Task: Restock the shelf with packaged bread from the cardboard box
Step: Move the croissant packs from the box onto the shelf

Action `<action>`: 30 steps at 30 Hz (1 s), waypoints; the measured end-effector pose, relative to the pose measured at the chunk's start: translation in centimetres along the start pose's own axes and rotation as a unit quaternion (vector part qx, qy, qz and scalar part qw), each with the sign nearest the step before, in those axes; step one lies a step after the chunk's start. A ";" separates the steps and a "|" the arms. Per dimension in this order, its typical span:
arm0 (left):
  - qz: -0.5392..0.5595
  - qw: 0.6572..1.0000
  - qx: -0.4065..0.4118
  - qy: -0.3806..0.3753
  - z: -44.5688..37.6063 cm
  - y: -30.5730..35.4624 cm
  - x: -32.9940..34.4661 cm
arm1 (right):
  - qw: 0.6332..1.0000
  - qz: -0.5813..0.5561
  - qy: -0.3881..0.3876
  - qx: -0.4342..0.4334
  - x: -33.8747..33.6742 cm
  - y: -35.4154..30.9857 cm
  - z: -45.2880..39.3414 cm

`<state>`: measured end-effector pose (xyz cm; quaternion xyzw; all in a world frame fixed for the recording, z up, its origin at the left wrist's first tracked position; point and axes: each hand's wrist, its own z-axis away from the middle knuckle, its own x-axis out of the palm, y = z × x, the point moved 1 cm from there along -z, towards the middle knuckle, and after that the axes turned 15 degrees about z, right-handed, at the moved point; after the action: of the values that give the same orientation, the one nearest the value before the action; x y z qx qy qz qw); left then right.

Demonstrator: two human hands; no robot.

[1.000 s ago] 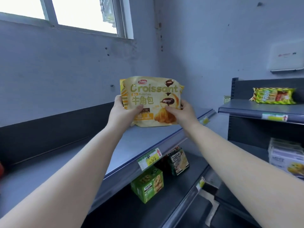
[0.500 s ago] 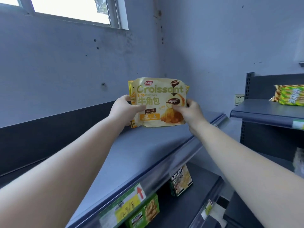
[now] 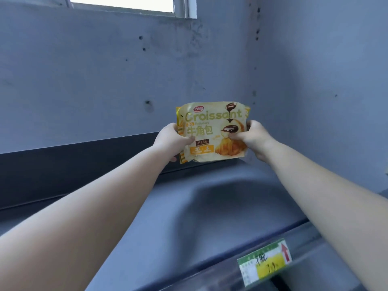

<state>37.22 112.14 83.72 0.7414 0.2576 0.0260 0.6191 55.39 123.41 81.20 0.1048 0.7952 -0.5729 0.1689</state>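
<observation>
Placement step: croissant packs (image 3: 212, 131) held upright at the shelf's (image 3: 210, 202) back, near the 12 o'clock corner, bottom edge just at or above the deck, contact unclear. Best lower square, label facing out, slide back to the rear panel, then release. Left hand (image 3: 171, 141) at 9 o'clock of the packs, thumb pinching the front; right hand (image 3: 252, 137) at 3 o'clock, fingers clamped likewise. Both arms outstretched.

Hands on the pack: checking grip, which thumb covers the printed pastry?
The right hand: its thumb lies on the croissant pack over the pastry picture; the left hand thumbs the lettering.
</observation>
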 end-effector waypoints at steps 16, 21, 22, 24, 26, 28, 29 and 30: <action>-0.070 0.992 -0.072 0.082 -4.6 -4.9 2.3 | 0.988 0.096 -0.124 0.012 3.4 4.6 -6.6; -0.102 0.989 -0.075 0.077 -4.5 -4.6 2.0 | 0.988 0.104 -0.112 0.025 3.3 4.6 -6.8; -0.104 0.988 -0.078 0.080 -4.5 -4.5 1.9 | 0.991 0.117 -0.069 0.019 3.2 4.1 -6.6; -0.107 0.987 -0.072 0.092 -4.0 -4.1 1.4 | 0.987 0.148 0.056 -0.026 2.8 2.6 -5.5; -0.168 0.978 -0.034 0.117 -3.0 -3.5 0.4 | 0.966 0.146 0.181 -0.111 2.5 0.5 -3.5; -0.282 0.949 0.032 0.135 -1.3 -2.7 -1.4 | 0.940 0.141 0.251 -0.185 3.0 -1.8 -1.2; -0.331 0.931 0.061 0.139 -0.3 -2.3 -2.6 | 0.933 0.148 0.247 -0.217 3.7 -3.2 -0.2; -0.372 0.914 0.081 0.142 0.7 -1.8 -4.1 | 0.928 0.160 0.223 -0.251 4.7 -4.7 0.7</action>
<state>33.25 109.99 83.04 0.6279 0.6012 -0.1218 0.4791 49.52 121.12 83.29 0.3101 0.9026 -0.2820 0.0978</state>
